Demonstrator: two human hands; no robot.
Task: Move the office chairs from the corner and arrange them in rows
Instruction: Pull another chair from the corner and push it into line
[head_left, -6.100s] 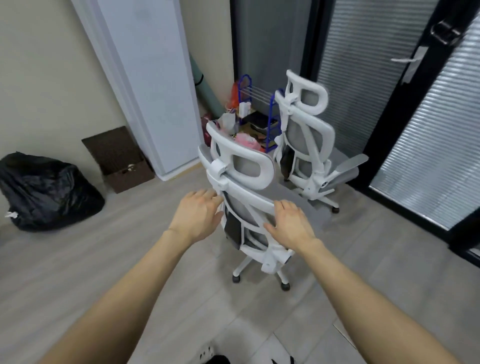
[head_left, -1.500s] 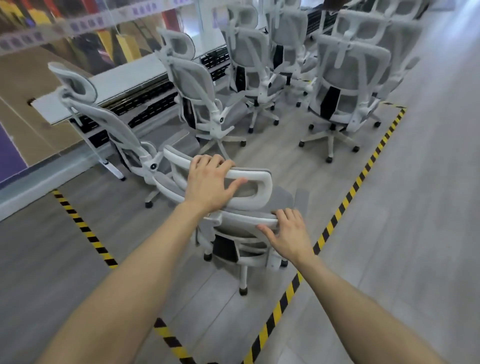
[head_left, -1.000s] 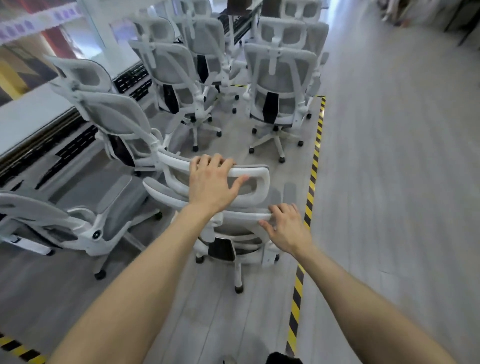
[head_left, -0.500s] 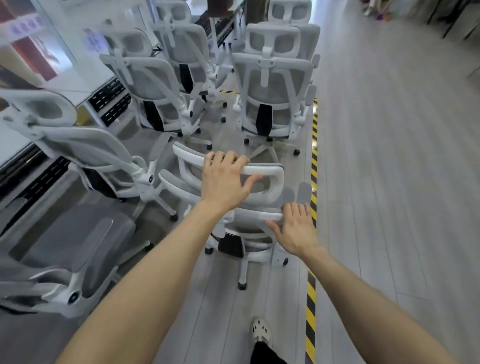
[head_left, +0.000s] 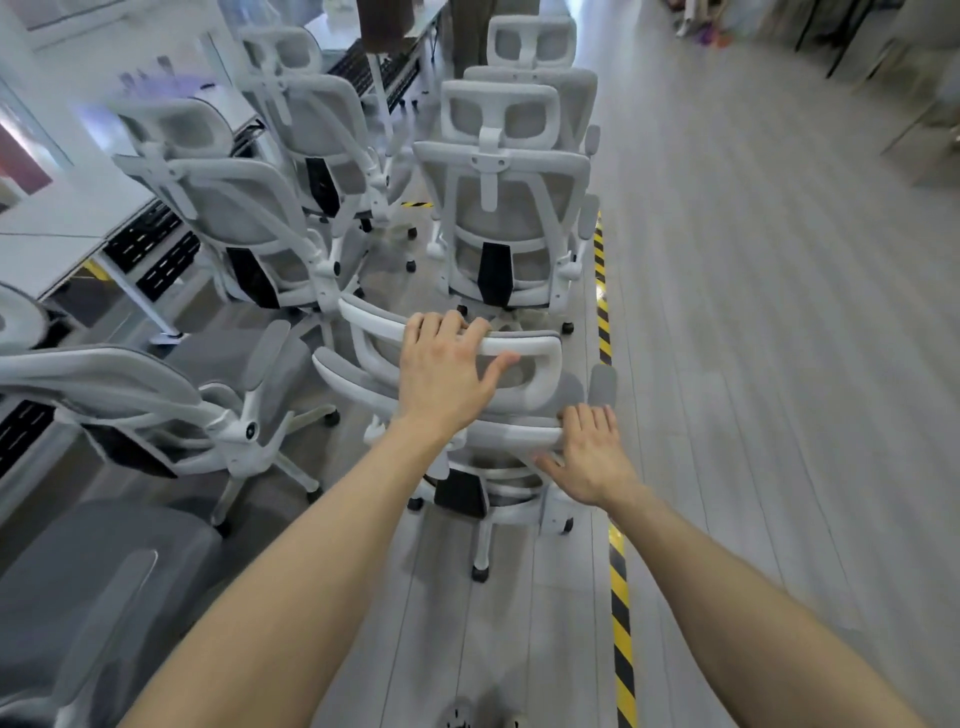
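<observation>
Left hand (head_left: 447, 376) and right hand (head_left: 592, 457) hold one chair (head_left: 511, 434); six others stand around it.

The left hand grips the headrest (head_left: 543, 353), fingers curled over its top bar and thumb beneath. The right hand's fingers hook over the backrest's top edge. The chair stands on the floor just left of one striped tape (head_left: 618, 597) line. To its left are two more chairs (head_left: 156, 410), the farther one tilted back. Ahead stand four chairs (head_left: 504, 218) in two rows of two, the nearest close in front.
</observation>
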